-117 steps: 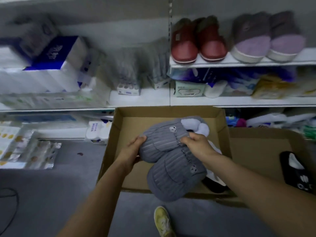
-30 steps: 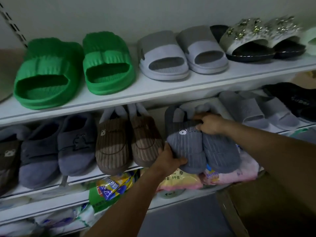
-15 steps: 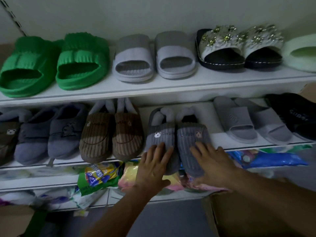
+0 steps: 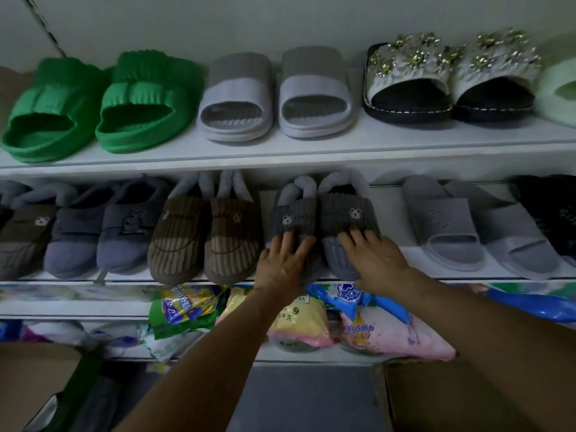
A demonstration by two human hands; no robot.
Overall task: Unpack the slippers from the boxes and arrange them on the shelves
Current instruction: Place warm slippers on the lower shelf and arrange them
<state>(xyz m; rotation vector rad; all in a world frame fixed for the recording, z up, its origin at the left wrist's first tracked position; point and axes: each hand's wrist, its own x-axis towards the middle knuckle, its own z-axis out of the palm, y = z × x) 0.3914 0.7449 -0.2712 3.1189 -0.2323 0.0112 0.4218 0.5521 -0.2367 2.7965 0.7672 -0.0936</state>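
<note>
Entry: one person, hands and arms only in view.
1) left hand [image 4: 282, 266], bare, uncovered from fingers [image 4: 286, 244] to wrist.
2) right hand [image 4: 374, 263], bare likewise.
3) forearms [image 4: 212, 353], two, both bare along the whole length shown (the right one looms larger in the picture).
Light low throughout; nails and finer skin marks too dim to tell.

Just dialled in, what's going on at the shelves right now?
A person is setting a pair of grey corduroy slippers with bear patches on the white middle shelf. The left hand lies flat on the toe of one slipper and the right hand on the other, fingers straight, pressing rather than gripping. The pair sits between brown corduroy slippers and grey open-toe slides.
</note>
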